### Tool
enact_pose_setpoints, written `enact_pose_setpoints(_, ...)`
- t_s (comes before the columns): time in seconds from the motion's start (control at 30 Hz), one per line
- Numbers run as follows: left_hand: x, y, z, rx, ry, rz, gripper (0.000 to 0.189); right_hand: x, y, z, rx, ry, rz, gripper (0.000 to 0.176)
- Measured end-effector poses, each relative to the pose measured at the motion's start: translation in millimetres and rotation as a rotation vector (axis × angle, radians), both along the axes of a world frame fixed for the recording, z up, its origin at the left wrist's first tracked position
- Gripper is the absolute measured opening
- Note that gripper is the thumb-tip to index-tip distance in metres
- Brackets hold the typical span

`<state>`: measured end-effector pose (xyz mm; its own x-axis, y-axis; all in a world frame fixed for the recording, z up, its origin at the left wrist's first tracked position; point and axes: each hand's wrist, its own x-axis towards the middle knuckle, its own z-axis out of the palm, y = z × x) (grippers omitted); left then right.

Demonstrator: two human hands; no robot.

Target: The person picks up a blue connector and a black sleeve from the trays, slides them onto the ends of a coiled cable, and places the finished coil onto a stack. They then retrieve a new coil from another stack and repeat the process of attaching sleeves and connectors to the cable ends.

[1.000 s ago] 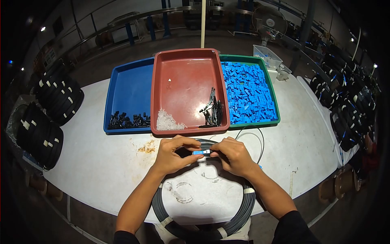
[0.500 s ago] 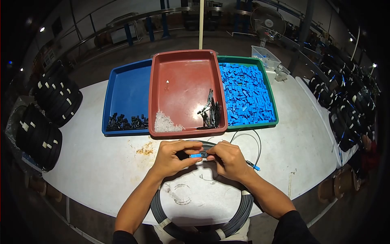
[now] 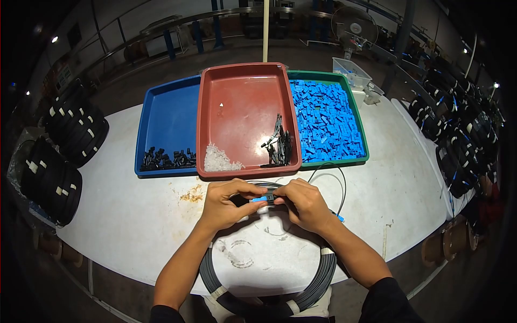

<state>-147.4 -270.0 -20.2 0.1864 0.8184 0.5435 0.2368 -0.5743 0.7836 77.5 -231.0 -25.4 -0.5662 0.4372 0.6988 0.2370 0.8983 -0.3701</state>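
My left hand (image 3: 223, 203) pinches a blue fibre-optic connector (image 3: 259, 199) between thumb and fingers, above the far side of a coil of black cable (image 3: 209, 273). The fingers of my right hand (image 3: 306, 207) are closed on the black rear part (image 3: 271, 197) of the same connector, so both hands meet at it. Pale ties bind the coil, which lies at the table's near edge and overhangs it. Just right of my right hand, a second blue connector (image 3: 338, 217) shows at a looped cable end, partly hidden by that hand.
Beyond my hands stand a blue tray (image 3: 172, 116) with black parts, a red tray (image 3: 245, 107) with clear sleeves and black pieces, and a green tray (image 3: 365, 156) full of blue connector housings. Black cable coils (image 3: 51, 180) are stacked left; more coils (image 3: 458, 156) lie right.
Both hands have moved slightly away from me with the connector between them. My right hand now covers more of the second blue connector. The view has shifted a little.
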Motion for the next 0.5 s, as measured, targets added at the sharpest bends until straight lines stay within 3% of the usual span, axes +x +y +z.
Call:
enact_pose_setpoints(0.27, -0.9, 2.4, -4.2, 0.088, 0.02, 0.01, 0.023, 1.3, 2.0, 0.3, 0.058, -0.038, -0.02, 0.017)
enact_pose_setpoints(0.33, -3.3, 7.7, -8.4, 0.241, 0.135, -0.005, 0.02, 1.7, 2.2, -1.6, 0.04, -0.042, -0.02, 0.017)
enact_pose_setpoints(0.5, -1.9, 5.7, -4.4, 0.35, 0.279, 0.028, 0.019, 1.2, -0.4, -1.4, 0.037, -0.1, -0.017, 0.017)
